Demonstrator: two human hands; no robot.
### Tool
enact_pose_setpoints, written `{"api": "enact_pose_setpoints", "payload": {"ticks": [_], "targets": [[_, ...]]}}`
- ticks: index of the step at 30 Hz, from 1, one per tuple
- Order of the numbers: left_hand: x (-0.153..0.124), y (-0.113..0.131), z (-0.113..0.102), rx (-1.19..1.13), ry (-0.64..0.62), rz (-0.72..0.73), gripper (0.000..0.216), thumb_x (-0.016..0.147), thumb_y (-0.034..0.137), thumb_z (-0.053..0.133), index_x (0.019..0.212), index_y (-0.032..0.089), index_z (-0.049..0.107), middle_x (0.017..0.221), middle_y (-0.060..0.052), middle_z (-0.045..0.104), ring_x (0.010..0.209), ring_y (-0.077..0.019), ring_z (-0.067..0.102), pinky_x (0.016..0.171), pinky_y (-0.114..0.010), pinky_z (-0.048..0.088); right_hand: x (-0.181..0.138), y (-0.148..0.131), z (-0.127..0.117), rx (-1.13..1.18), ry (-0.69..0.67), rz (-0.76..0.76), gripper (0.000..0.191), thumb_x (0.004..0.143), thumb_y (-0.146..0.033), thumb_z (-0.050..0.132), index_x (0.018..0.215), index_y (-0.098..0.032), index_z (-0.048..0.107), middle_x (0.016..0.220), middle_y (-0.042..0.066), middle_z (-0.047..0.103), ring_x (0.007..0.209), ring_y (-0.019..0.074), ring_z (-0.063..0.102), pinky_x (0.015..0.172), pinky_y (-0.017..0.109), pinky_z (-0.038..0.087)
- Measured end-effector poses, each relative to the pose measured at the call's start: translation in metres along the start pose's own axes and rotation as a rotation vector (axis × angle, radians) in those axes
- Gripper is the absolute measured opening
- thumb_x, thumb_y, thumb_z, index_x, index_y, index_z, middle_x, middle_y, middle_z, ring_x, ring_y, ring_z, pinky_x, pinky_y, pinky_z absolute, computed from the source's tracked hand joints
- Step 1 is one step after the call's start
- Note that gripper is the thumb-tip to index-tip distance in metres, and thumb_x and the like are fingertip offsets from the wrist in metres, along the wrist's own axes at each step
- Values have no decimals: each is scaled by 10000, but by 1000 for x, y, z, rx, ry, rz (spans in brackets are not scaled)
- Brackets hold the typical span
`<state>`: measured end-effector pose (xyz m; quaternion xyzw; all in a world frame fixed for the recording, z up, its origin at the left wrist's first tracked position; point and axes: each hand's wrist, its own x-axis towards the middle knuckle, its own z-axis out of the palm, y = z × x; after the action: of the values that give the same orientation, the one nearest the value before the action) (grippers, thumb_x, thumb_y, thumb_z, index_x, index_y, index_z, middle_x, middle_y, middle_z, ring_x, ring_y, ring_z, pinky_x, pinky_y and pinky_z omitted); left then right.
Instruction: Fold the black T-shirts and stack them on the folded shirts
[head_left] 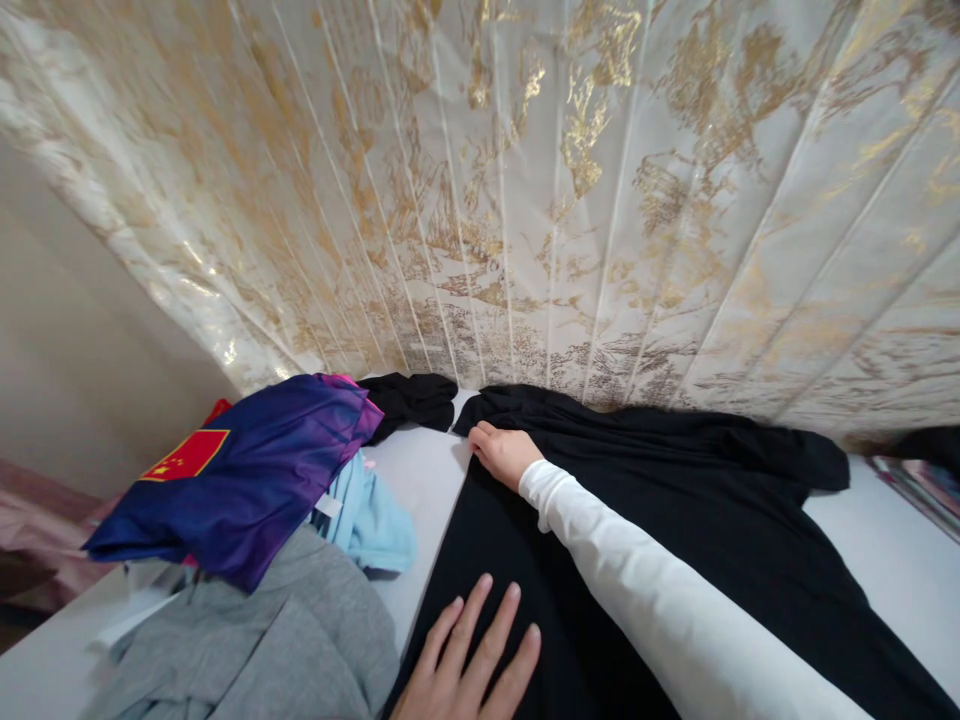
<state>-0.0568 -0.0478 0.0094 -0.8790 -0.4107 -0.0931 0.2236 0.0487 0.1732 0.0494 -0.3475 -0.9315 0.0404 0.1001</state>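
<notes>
A black garment [675, 520] lies spread over a white surface [420, 480]. My left hand [469, 665] rests flat on its near left part, fingers stretched and apart. My right hand [501, 452], in a white long sleeve, reaches across to the garment's far left edge, with its fingers curled down onto the cloth there. Whether they pinch the fabric I cannot make out.
A pile of clothes sits to the left: a blue and purple garment [247, 470] with a red flag patch, a light blue piece [371, 525], a grey garment [262, 640]. Another black piece [411, 398] lies at the back. A white and gold patterned curtain [525, 180] hangs behind.
</notes>
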Motion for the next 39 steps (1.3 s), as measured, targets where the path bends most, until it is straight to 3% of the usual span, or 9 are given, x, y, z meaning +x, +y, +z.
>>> {"api": "enact_pose_setpoints", "payload": {"ticks": [4, 9, 15, 18, 21, 25, 30, 35, 39], "targets": [[-2, -1, -5, -22, -66, -45, 520, 938, 233, 425, 1441, 234, 295, 1457, -67, 374, 1334, -289, 317, 1040, -368, 320, -6, -1, 6, 26, 58, 13, 205, 940, -200, 372, 1031, -179, 554, 1077, 79, 571, 908, 177, 603, 712, 269, 442], [-4, -11, -23, -243, -173, -117, 736, 925, 539, 381, 1486, 149, 110, 1497, -124, 270, 1354, -299, 285, 1032, -401, 364, -26, -5, -17, 86, 53, -6, 301, 843, -111, 517, 1135, -180, 542, 1297, 93, 490, 1077, 185, 556, 880, 305, 431], [-5, -7, -31, -356, -214, -238, 570, 985, 282, 309, 1489, 195, 56, 1524, -75, 207, 1384, -231, 232, 1082, -404, 315, -158, -47, -31, 175, 32, -77, 476, 902, -270, 462, 1368, -201, 394, 1494, 103, 321, 1351, 237, 311, 1038, 430, 327], [-1, -3, -30, -328, -251, -262, 573, 968, 292, 368, 1482, 192, 136, 1532, -70, 182, 1393, -258, 192, 1091, -443, 292, -227, -35, -19, 73, 2, -40, 614, 904, -443, 451, 1460, -283, 246, 1523, 63, 256, 1385, 266, 239, 1079, 490, 257], [3, -5, -29, -322, -261, -284, 574, 964, 326, 384, 1479, 214, 155, 1538, -51, 166, 1400, -265, 161, 1091, -460, 280, -262, -7, -12, -51, 35, 78, 637, 913, -482, 415, 1474, -295, 179, 1524, 50, 242, 1380, 273, 252, 1073, 516, 265], [9, -4, -29, -340, -277, -301, 566, 972, 343, 375, 1476, 215, 154, 1536, -51, 177, 1402, -243, 158, 1084, -453, 293, -270, -11, -23, -81, 63, 64, 659, 916, -496, 403, 1480, -277, 142, 1515, 61, 249, 1368, 278, 281, 1040, 517, 325], [21, 6, -32, -406, -267, -210, 552, 978, 300, 356, 1476, 193, 143, 1535, -58, 175, 1407, -204, 144, 1106, -425, 265, -266, -41, -32, 77, -43, -188, 696, 895, -509, 451, 1478, -279, 149, 1518, 32, 233, 1374, 228, 275, 1080, 414, 319], [23, 3, -27, -415, -291, -196, 587, 977, 389, 370, 1477, 203, 126, 1529, -67, 198, 1404, -206, 161, 1105, -429, 265, -268, -22, -25, 3, 41, 92, 608, 914, -502, 408, 1454, -271, 253, 1501, 75, 285, 1368, 295, 274, 1047, 547, 311], [25, -4, -23, -409, -292, -217, 559, 984, 355, 352, 1474, 181, 147, 1529, -74, 194, 1405, -198, 159, 1104, -416, 268, -269, -36, -26, 145, -68, -138, 657, 889, -524, 454, 1462, -317, 208, 1514, 15, 254, 1376, 243, 270, 1099, 459, 278]]}}
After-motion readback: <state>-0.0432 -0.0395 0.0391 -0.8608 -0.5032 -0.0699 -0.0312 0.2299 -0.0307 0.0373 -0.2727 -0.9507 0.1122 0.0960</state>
